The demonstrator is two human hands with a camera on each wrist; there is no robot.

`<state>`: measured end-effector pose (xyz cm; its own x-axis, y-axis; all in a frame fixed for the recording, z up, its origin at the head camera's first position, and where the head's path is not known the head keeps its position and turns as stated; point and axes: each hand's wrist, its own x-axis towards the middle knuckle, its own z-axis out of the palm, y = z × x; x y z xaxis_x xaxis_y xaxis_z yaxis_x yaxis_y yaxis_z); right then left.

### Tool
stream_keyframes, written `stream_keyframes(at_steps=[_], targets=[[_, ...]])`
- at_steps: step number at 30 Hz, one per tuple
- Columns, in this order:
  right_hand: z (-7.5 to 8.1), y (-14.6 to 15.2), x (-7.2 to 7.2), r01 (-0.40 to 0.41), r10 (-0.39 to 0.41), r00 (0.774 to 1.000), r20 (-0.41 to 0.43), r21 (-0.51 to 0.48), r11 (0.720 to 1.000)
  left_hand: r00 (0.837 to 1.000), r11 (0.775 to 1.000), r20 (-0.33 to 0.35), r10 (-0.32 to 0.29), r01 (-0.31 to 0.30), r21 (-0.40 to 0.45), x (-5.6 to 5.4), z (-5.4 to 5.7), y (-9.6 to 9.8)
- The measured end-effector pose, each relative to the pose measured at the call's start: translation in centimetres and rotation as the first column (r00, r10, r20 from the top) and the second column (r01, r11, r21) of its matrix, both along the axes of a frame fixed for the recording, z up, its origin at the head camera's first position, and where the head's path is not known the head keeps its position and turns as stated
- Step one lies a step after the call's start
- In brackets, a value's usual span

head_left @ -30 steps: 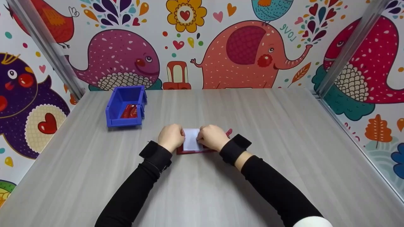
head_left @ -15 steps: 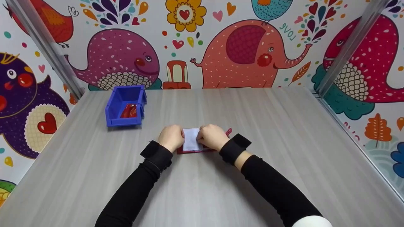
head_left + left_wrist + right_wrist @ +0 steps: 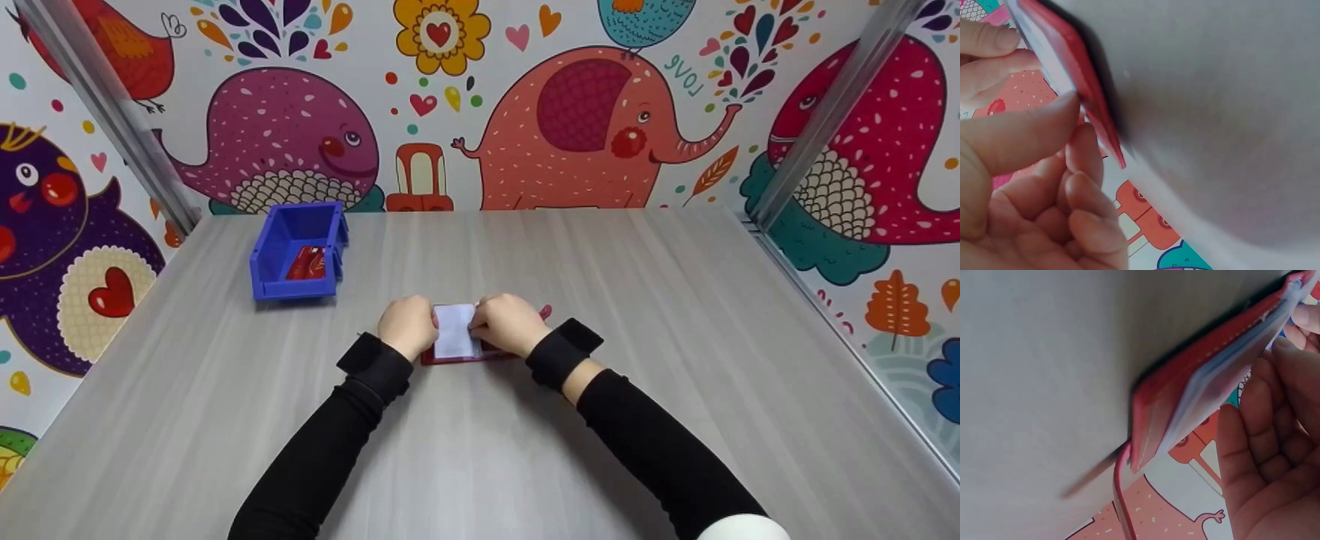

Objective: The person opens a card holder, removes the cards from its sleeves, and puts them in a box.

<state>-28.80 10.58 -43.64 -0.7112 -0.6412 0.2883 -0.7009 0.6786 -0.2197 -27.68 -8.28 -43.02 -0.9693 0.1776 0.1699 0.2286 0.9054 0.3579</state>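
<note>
A small red wallet point(image 3: 450, 361) with a stitched cover lies open on the table in the head view. Whitish plastic sleeves point(image 3: 454, 331) show between my hands. My left hand point(image 3: 407, 327) pinches the wallet's left edge between thumb and curled fingers; the left wrist view shows the thumb on the sleeves beside the red cover point(image 3: 1081, 62). With thumb and fingertips, my right hand point(image 3: 510, 325) pinches at the sleeves near the middle, covering much of the right half. In the right wrist view, layered sleeves point(image 3: 1207, 382) stand along the cover, and a pink-red strap point(image 3: 1121, 489) hangs from its end.
A blue bin point(image 3: 294, 291) stands at the back left of the grey wood-grain table point(image 3: 465, 450), with red packets point(image 3: 307, 264) inside. Walls printed with cartoon animals rise behind and at both sides. Metal posts point(image 3: 836, 120) stand at the back corners.
My right hand and wrist have shifted very slightly to the right. The left hand keeps its hold on the wallet's edge, and the bin stays put.
</note>
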Motion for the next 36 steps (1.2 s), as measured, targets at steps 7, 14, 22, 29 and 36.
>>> stream_keyframes(at_steps=[7, 14, 22, 29, 36], targets=[[1.0, 1.7, -0.7, 0.024, -0.025, 0.999, -0.033, -0.042, 0.999, 1.0, 1.0, -0.013, 0.006, -0.006, -0.005, 0.0, -0.1, 0.0], [1.3, 3.7, -1.0, 0.077, -0.077, 0.997, -0.004, -0.06, 0.995, 1.0, 1.0, -0.009, 0.017, -0.017, 0.003, -0.1, -0.2, 0.1], [0.9, 5.1, -1.2, 0.125, -0.125, 0.992, 0.004, -0.051, 0.991, 1.0, 1.0, -0.002, 0.016, -0.016, 0.006, 0.0, 0.0, 0.2], [0.7, 5.0, -1.1, 0.163, -0.163, 0.987, 0.004, -0.008, 0.987, 1.0, 1.0, 0.001, 0.024, -0.024, 0.01, 0.0, 0.0, 0.2], [0.5, 4.8, -0.9, 0.18, -0.18, 0.984, 0.005, 0.001, 0.984, 0.999, 0.999, 0.011, 0.033, -0.033, 0.0, 0.0, -0.1, 0.2]])
